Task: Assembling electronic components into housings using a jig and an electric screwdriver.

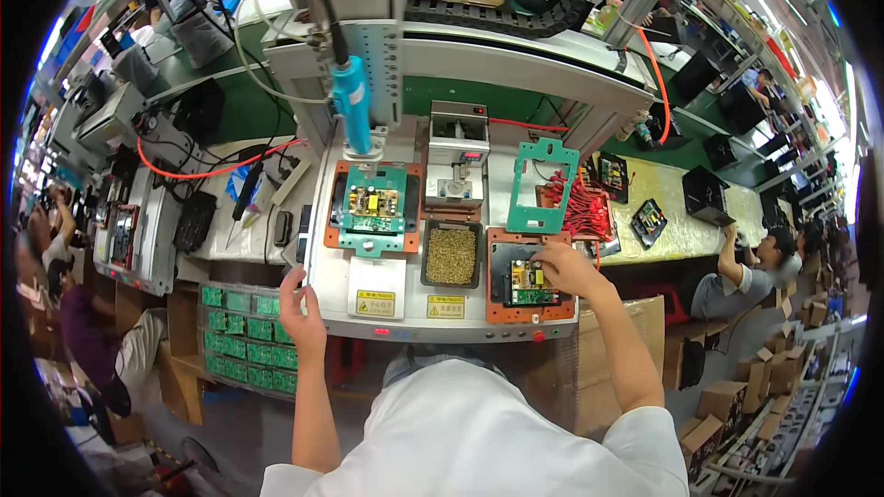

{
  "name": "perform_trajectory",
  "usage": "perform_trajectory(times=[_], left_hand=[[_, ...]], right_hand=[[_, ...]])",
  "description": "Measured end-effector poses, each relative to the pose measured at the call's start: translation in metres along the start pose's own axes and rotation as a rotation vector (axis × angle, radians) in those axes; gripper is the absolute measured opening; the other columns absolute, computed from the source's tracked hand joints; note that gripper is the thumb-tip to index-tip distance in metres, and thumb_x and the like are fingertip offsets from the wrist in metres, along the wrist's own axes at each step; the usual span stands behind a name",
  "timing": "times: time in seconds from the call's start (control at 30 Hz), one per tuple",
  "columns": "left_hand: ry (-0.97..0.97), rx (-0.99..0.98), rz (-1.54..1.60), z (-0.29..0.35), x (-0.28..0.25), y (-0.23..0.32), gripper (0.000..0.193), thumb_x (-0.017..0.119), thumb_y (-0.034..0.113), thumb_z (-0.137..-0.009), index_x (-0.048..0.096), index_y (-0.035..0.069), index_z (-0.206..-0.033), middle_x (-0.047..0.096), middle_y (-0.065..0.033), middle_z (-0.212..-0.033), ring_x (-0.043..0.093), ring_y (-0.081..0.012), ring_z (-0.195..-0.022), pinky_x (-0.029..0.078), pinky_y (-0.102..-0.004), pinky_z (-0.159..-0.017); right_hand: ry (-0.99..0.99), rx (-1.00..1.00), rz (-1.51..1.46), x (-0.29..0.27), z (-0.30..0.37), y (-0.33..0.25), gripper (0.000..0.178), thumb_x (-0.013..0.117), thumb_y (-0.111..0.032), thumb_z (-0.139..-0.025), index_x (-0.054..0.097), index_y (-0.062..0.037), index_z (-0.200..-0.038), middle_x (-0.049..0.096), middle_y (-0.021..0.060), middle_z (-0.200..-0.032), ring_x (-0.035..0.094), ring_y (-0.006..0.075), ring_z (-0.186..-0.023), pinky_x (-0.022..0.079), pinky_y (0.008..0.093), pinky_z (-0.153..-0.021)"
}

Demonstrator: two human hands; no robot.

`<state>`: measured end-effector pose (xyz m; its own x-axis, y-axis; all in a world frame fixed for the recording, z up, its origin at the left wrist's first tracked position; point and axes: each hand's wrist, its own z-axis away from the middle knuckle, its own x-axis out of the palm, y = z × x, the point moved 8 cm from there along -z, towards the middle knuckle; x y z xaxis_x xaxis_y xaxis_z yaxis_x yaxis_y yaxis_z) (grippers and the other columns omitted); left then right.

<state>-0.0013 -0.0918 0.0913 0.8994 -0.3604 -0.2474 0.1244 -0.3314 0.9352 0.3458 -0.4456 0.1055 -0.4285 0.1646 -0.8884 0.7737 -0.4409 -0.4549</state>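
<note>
My right hand (564, 269) reaches over a circuit board (531, 283) in a black tray on the right orange fixture (495, 315). Its fingers are bent together at the board's upper right part; what they pinch is hidden. My left hand (300, 306) is raised left of the bench edge, fingers apart, holding nothing. A second circuit board (373, 202) sits in the left orange fixture, framed by a green plate (370, 246). Above it stands a blue electric screwdriver (352, 106). A green open frame (543, 186) is tilted up behind the right fixture.
Between the fixtures are a black bin of small brass-coloured screws (451, 255) and a metal screw feeder (458, 152). Red wires (584, 210) lie at the right. A rack of green boards (249, 339) stands lower left. Another person (750, 276) sits at the right.
</note>
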Motion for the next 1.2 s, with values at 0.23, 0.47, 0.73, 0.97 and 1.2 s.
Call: perform_trajectory(times=[0.23,0.47,0.73,0.97,1.2], left_hand=[[-0.049,0.124,0.049,0.001,0.018,0.061,0.031,0.052,-0.008,-0.092,0.061,-0.002,-0.122,0.063,-0.0109,-0.122,0.062,-0.019,-0.108,0.053,-0.0315,-0.09],[-0.114,0.041,0.113,0.028,0.042,0.107,0.02,0.054,-0.005,-0.095,0.066,-0.004,-0.112,0.068,-0.0102,-0.11,0.066,-0.0172,-0.098,0.053,-0.0295,-0.086],[-0.244,0.003,0.176,0.069,0.073,0.107,0.018,0.053,-0.007,-0.097,0.068,-0.004,-0.105,0.068,-0.0098,-0.108,0.065,-0.0163,-0.094,0.051,-0.0264,-0.085],[-0.305,-0.201,0.109,0.099,0.079,0.097,0.043,0.067,0.012,-0.094,0.054,0.001,-0.133,0.058,-0.0109,-0.133,0.059,-0.0207,-0.115,0.047,-0.0366,-0.099],[-0.463,-0.611,0.844,0.117,0.119,0.091,0.066,0.068,0.022,-0.094,0.034,0.006,-0.148,0.05,-0.0094,-0.141,0.052,-0.0267,-0.129,0.046,-0.0478,-0.106]], right_hand=[[0.081,-0.12,0.024,0.009,0.0,-0.036,0.035,0.072,-0.02,-0.084,0.065,-0.002,-0.113,0.061,0.0161,-0.104,0.059,0.036,-0.1,0.049,0.0424,-0.089],[0.231,-0.149,-0.099,-0.006,-0.065,-0.044,0.031,0.07,-0.016,-0.085,0.066,-0.0034,-0.113,0.065,0.0165,-0.114,0.06,0.0375,-0.102,0.049,0.0468,-0.091],[0.172,-0.268,0.194,0.031,-0.111,-0.052,0.005,0.063,-0.004,-0.073,0.068,-0.0036,-0.076,0.063,0.013,-0.084,0.061,0.0339,-0.089,0.049,0.045,-0.078],[0.497,-0.313,0.226,-0.054,-0.062,-0.142,0.007,0.069,-0.013,-0.08,0.068,-0.0061,-0.082,0.06,0.0094,-0.079,0.061,0.0293,-0.081,0.047,0.0398,-0.074],[0.482,-0.237,-0.345,-0.044,-0.049,-0.147,0.014,0.07,-0.017,-0.085,0.071,-0.0036,-0.088,0.067,0.0116,-0.086,0.065,0.0297,-0.081,0.051,0.0411,-0.073]])
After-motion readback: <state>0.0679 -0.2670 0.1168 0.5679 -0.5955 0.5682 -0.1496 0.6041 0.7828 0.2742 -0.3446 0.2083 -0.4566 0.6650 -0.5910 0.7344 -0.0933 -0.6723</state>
